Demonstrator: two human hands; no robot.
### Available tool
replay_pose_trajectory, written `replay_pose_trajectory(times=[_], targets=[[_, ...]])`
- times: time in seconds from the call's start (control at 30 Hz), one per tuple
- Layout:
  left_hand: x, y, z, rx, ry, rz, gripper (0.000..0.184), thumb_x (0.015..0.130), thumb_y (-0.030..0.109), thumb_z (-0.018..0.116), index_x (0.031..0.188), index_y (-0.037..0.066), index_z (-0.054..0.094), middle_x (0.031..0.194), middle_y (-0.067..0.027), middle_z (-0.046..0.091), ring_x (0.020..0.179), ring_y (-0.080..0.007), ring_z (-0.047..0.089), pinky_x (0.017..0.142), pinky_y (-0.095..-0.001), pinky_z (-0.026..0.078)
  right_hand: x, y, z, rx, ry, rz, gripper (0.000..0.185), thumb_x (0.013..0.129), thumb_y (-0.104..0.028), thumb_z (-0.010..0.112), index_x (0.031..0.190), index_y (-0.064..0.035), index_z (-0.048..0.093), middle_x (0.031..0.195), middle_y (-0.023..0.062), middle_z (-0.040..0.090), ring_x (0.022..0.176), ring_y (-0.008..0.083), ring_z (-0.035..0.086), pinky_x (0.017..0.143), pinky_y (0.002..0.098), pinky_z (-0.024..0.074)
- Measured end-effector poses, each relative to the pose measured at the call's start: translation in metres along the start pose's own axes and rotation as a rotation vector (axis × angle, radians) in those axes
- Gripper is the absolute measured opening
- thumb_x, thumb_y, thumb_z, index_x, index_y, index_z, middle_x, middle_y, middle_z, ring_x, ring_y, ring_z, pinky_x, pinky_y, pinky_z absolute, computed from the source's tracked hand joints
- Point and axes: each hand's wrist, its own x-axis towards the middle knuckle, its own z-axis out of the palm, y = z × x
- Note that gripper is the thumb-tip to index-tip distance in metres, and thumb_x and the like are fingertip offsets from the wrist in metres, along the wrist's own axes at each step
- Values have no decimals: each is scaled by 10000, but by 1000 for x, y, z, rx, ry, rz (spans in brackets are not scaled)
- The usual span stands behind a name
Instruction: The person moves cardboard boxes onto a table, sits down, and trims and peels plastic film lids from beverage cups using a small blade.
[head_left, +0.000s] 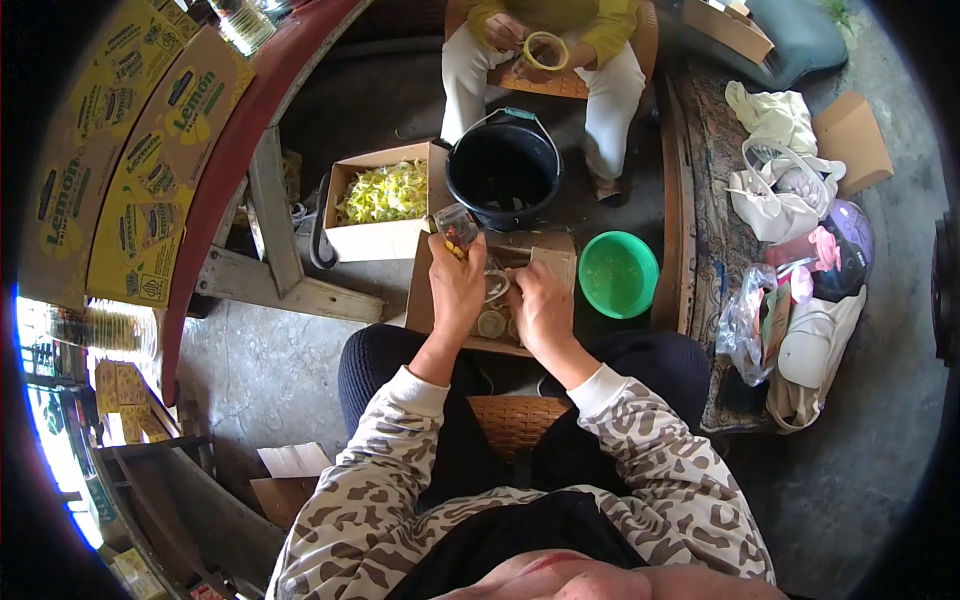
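Observation:
My left hand [458, 282] is wrapped round a small clear container [455, 228] with dark and orange contents, tilted over a cardboard box. Just right of it, my right hand [541, 308] is closed, its fingertips pinched near a clear round rim [495, 287]; what they grip is too small to tell. Beneath both hands, the open cardboard box [556, 252] holds clear round cups or lids [491, 323]. To its right is a green basin [619, 275]. Behind it stands a black bucket [503, 170], and at the back left a box of yellow-green strips [383, 194].
A seated person [545, 60] opposite holds a yellow ring-shaped item [545, 51]. Lemon drink cartons [150, 180] stand on a red-edged table [215, 170] at left. Bags [785, 200] and a purple helmet [848, 235] lie on the bench [700, 170] at right. A wooden leg [280, 210] stands left.

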Motion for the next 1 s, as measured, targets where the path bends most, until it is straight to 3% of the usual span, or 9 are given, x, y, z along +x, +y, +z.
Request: replay_pose_trajectory(times=[0.1,0.17,0.27,0.57,0.63,0.7,0.73,0.8,1.0], targets=[[3,-2,-5,-12,-1,23,402,919,259,620,1036,-61,407,867,-280,616,795,-407,615,716,-451,470,3,0,-1,126,21,185,72,776,-58,691,839,-40,661,824,104,595,793,321,609,679,423,483],[9,-4,-10,-4,7,-9,463,930,299,609,1158,-65,435,956,-264,622,868,-349,614,776,-417,471,3,-1,-8,148,21,173,78,772,-54,689,844,-42,662,821,105,592,792,318,609,679,424,482],[15,-1,-16,-9,92,29,416,909,270,625,1048,-59,414,866,-280,615,791,-416,609,735,-463,464,2,-4,-16,142,19,130,116,768,-43,687,880,-50,661,814,99,582,785,310,605,667,415,484],[16,-3,-16,3,77,34,434,910,274,615,1081,-83,438,898,-294,611,822,-416,609,757,-448,470,-2,-13,-18,65,0,-33,182,748,-22,689,923,-61,653,839,59,543,821,256,592,652,396,497],[14,-8,-13,-3,72,67,428,911,272,613,1075,-86,446,905,-297,610,826,-416,608,759,-448,470,1,-12,-18,73,47,-43,136,756,-12,699,879,-47,654,798,89,562,717,295,600,612,396,478],[13,-10,-12,-59,6,42,447,931,269,603,1154,-86,448,984,-222,596,870,-285,566,786,-384,453,3,-7,-13,92,44,-14,138,757,-11,697,883,-47,655,798,92,564,712,297,601,612,394,478],[13,-9,-12,-60,5,41,447,931,269,603,1154,-86,448,984,-222,596,870,-285,566,786,-384,453,3,-5,-11,113,39,13,139,758,-9,694,887,-47,655,799,94,567,707,299,601,611,392,477],[15,-5,-13,-54,71,89,443,917,286,615,1095,-85,452,932,-293,613,833,-401,603,777,-444,471,3,-6,-15,135,48,15,133,760,-9,692,882,-46,656,792,95,568,702,299,603,606,389,476],[15,-6,-14,-158,61,25,444,920,278,613,1116,-87,454,933,-266,617,842,-352,610,768,-414,475,2,-11,-19,132,61,-18,101,771,-11,686,864,-42,661,765,93,572,683,290,609,590,386,471]])
